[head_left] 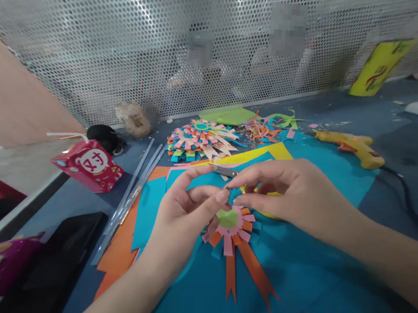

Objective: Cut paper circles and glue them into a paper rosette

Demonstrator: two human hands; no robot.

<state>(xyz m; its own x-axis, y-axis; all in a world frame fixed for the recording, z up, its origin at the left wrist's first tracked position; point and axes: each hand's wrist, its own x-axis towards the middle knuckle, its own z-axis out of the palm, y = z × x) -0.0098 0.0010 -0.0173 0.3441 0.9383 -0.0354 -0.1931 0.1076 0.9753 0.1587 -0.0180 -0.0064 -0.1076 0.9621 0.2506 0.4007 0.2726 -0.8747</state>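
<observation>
My left hand [188, 209] and my right hand [283, 189] meet over the blue paper [193, 304], fingertips pinched close together. Something small and dark sits between them, too little of it showing to name. Just below the fingers lies a paper rosette [229, 219] with a green centre, a fringe of pink, orange and blue strips, and two orange ribbon tails [252, 270]. My left fingers partly cover its left edge. Behind the hands are scissors [226, 171], their yellow handles mostly hidden by my right hand.
Finished rosettes [199, 138] and paper scraps [262, 131] lie at the back by a perforated metal screen [132, 34]. A yellow glue gun [352, 145] rests at right. Clear glue sticks [130, 198], a red drink carton [88, 166] and a black phone [59, 260] are at left.
</observation>
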